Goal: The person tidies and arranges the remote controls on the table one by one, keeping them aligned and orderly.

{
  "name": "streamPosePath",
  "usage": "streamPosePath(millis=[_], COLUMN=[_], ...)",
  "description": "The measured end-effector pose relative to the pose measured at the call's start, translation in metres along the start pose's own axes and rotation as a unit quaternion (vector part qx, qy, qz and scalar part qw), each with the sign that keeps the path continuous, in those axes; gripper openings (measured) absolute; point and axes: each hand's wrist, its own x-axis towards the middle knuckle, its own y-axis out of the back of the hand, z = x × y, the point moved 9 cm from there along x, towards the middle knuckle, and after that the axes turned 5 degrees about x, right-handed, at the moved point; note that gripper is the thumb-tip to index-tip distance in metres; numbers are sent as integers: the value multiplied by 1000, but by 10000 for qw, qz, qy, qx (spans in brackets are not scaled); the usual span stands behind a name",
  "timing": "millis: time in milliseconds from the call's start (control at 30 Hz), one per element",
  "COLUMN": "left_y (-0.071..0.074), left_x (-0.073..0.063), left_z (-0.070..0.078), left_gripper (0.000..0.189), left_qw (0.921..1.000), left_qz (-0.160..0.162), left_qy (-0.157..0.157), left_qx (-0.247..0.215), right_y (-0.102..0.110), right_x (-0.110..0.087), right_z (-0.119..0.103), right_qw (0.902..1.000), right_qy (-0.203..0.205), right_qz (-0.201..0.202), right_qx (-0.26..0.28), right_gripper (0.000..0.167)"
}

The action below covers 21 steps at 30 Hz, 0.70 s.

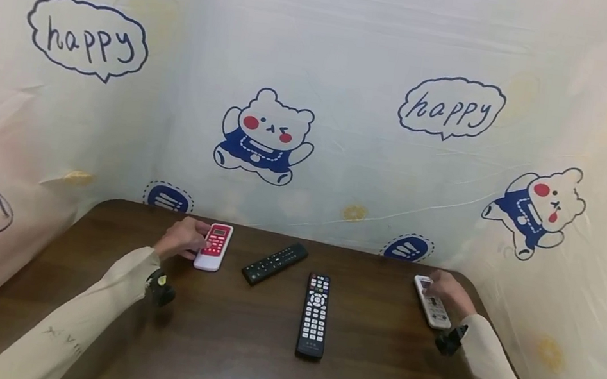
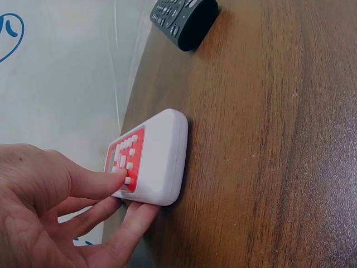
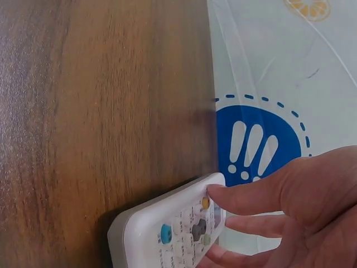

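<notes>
At the far left of the table, my left hand (image 1: 183,239) holds a white remote control with a red button panel (image 1: 212,256). In the left wrist view the thumb lies on the buttons of that red-and-white remote (image 2: 162,153), and the other fingers are at its side and underneath. Over on the right, my right hand (image 1: 451,292) grips a white remote control (image 1: 434,308). The right wrist view shows the thumb on the face of this white remote (image 3: 167,223), near a yellow button, with fingers along its far side. Both remotes are on or close to the tabletop.
Between the hands, a black remote (image 1: 275,264) lies slantwise on the brown wooden table (image 1: 234,348). A longer black remote with white buttons (image 1: 314,317) lies nearer, pointing away. A pale curtain printed with bears (image 1: 340,175) hangs along the table's back edge and sides.
</notes>
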Motion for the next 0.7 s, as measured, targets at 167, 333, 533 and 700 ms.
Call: streamPosePath(millis=[167, 333, 533, 700], left_y=[0, -1, -2, 0], left_x=[2, 2, 0, 0], left_z=[-1, -3, 0, 0], left_gripper=[56, 56, 56, 56], left_qw=[10000, 9999, 9999, 10000], left_qz=[-38, -84, -77, -41], left_qy=[10, 60, -124, -88], left_qx=[-2, 14, -53, -19], right_y=[-1, -5, -1, 1], right_x=[-4, -2, -2, -3], right_z=[6, 15, 15, 13], right_qw=[9997, 9988, 9989, 9974], right_qy=[-139, -331, -256, -102], right_qz=[-17, -78, 167, 304], right_qx=[212, 357, 351, 650], right_gripper=[47, 51, 47, 47])
